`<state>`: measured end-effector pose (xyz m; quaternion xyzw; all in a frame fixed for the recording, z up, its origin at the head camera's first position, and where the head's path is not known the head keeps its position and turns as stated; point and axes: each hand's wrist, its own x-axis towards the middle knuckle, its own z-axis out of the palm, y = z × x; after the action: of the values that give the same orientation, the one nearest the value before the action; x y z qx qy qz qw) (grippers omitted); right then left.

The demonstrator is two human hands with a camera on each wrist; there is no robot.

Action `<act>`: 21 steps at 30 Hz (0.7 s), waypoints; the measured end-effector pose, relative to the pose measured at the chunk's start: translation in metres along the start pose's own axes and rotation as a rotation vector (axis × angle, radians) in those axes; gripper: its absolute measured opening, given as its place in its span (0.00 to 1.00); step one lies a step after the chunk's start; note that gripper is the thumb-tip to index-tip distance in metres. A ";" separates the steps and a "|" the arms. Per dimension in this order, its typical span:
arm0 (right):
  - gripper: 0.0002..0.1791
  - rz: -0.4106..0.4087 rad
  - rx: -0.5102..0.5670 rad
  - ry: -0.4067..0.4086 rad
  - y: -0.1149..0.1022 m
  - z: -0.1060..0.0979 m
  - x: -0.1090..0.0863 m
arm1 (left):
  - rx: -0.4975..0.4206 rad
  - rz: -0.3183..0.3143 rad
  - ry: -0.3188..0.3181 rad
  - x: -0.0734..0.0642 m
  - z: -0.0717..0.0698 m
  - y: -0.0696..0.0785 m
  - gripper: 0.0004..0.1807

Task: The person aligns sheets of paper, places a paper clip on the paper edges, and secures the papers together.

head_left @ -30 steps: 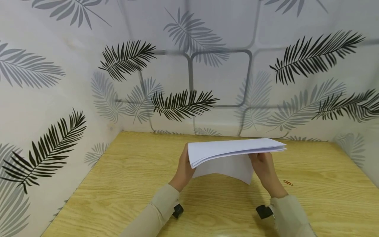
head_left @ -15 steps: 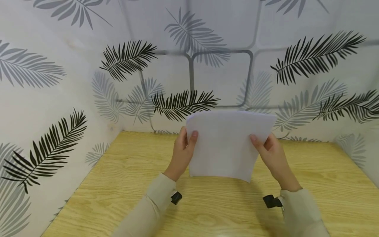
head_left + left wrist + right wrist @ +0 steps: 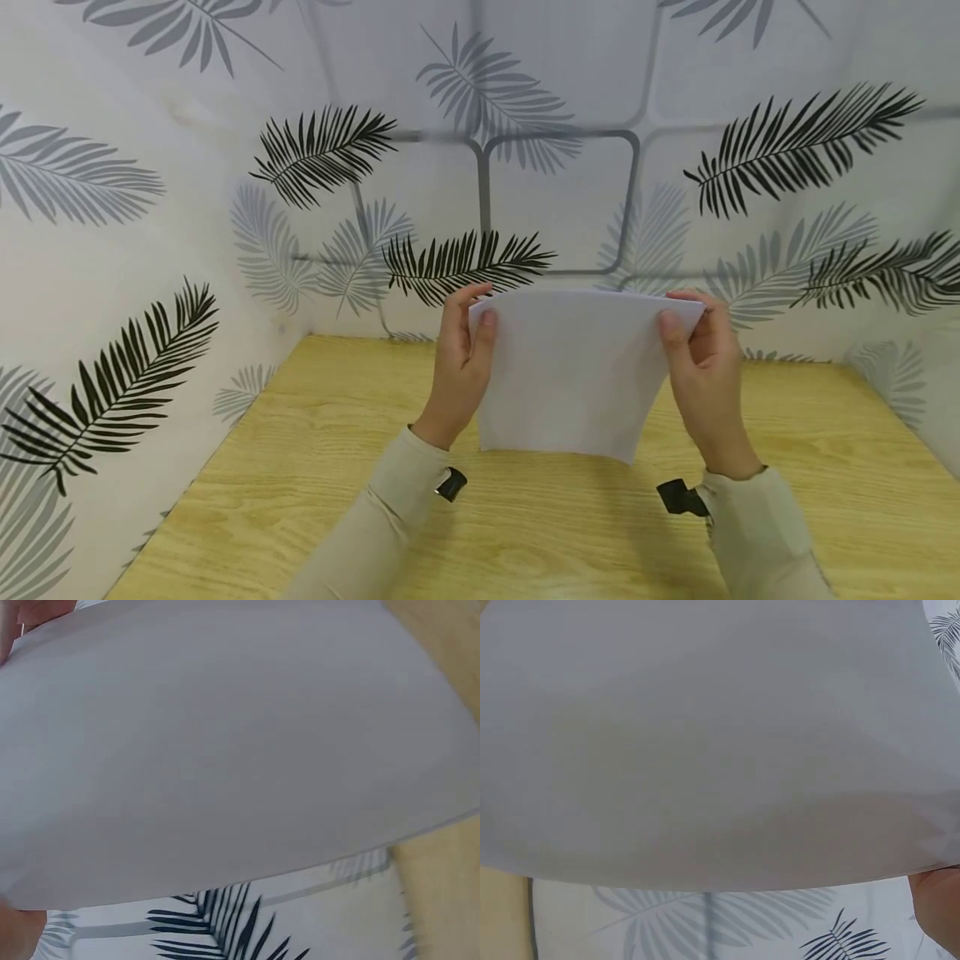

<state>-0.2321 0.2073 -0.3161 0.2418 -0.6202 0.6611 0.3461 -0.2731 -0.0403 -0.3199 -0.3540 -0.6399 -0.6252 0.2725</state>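
White sheets of paper (image 3: 570, 375) stand upright above the table, their face toward me and slightly bowed. My left hand (image 3: 459, 375) pinches them near the upper left corner, thumb on the near face and fingers behind. At the upper right corner my right hand (image 3: 705, 379) grips them the same way. The sheets' lower edge hangs close over the tabletop. In the left wrist view the paper (image 3: 225, 750) fills most of the picture, with part of a hand at the lower left. Likewise, the paper (image 3: 705, 750) spreads across the right wrist view.
The wood-grain table (image 3: 315, 400) reaches back to a wall (image 3: 562, 200) covered in leaf-patterned sheeting. Black wrist-camera mounts (image 3: 452, 484) sit at both sleeve cuffs.
The sheets have swung from lying folded over, top edge forward, to upright. Both hands have risen and slid up to the top corners. An orange paper clip on the right is now hidden.
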 end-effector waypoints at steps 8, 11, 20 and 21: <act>0.18 -0.115 -0.004 -0.025 -0.004 0.000 0.003 | 0.035 0.133 0.006 0.007 -0.001 0.006 0.19; 0.16 -0.138 -0.031 -0.021 -0.005 0.001 0.001 | 0.001 0.122 -0.004 0.006 -0.001 0.006 0.16; 0.16 -0.145 -0.027 -0.006 -0.005 -0.001 0.002 | -0.018 0.091 -0.001 0.006 0.000 0.007 0.14; 0.17 -0.135 -0.020 -0.006 -0.005 -0.001 0.003 | -0.018 0.089 0.000 0.007 0.000 0.008 0.14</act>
<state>-0.2298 0.2091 -0.3108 0.2816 -0.6102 0.6293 0.3903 -0.2711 -0.0402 -0.3098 -0.3847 -0.6179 -0.6180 0.2970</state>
